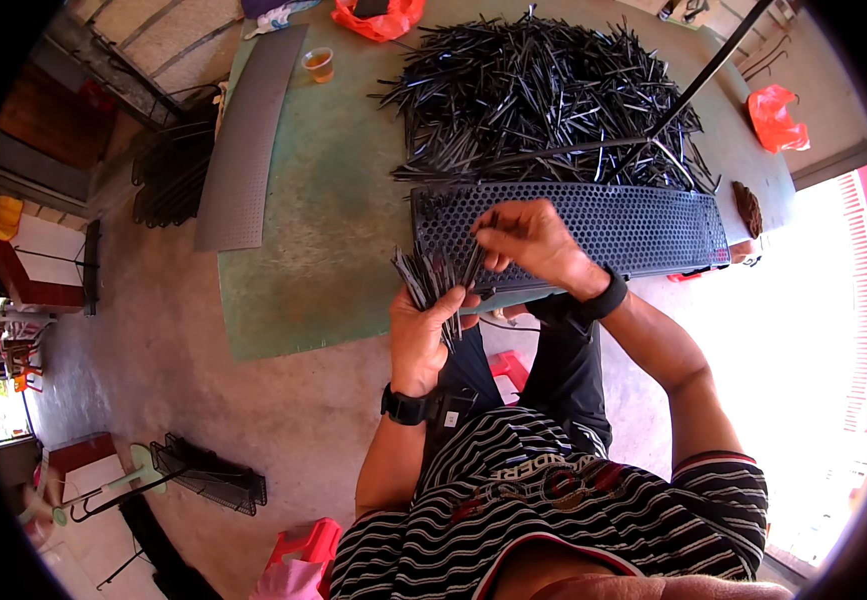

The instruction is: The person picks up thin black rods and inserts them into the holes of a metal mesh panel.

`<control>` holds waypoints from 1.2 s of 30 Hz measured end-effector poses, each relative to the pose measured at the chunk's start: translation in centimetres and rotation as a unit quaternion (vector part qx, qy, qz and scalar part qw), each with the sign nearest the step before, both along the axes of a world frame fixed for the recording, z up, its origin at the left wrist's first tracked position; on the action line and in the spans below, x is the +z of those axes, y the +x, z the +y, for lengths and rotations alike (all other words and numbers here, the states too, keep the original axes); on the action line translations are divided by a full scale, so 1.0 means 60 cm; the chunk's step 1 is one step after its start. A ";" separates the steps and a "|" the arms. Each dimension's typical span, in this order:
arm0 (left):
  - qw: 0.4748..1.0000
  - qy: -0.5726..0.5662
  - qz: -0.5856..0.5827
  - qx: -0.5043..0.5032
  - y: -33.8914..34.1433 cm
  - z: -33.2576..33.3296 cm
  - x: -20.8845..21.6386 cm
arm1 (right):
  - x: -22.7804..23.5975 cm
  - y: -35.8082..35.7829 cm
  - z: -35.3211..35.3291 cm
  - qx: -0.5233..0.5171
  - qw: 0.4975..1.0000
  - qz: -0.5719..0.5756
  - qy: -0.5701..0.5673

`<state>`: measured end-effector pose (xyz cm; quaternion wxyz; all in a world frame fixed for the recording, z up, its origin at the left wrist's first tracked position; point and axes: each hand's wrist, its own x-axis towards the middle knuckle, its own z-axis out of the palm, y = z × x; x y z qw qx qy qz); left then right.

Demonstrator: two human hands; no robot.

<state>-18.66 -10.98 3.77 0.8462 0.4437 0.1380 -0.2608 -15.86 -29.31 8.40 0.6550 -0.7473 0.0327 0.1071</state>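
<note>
In my left hand (419, 338) is a loose bundle of thin black strips (423, 272), fanned out above the thumb and fingers. My right hand (541, 244) is closed in a pinch just right of the bundle. A dark strip shows at its fingertips, its lower end close to the bundle. Under and beyond the right hand lies a long black panel (613, 225) full of round holes, at the table's near edge. Behind the panel is a big heap of the same black strips (543, 95).
The green table (313, 290) carries a grey perforated sheet (243, 150), a cup of amber liquid (319, 66) and a red plastic bag (378, 18). A thin black rod (713, 85) slants over the heap. A red stool (308, 545) stands on the floor behind.
</note>
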 end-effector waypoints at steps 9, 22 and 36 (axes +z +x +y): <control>1.000 -0.017 0.009 0.025 0.002 0.009 0.000 | -0.006 0.055 -0.054 -0.074 0.930 -0.279 -0.226; 0.998 0.005 0.033 0.049 0.004 0.017 0.006 | -0.022 0.089 -0.049 0.004 0.915 -0.273 -0.297; 0.998 0.016 0.032 0.046 -0.001 0.023 0.003 | -0.046 0.097 -0.035 0.057 0.800 -0.430 -0.414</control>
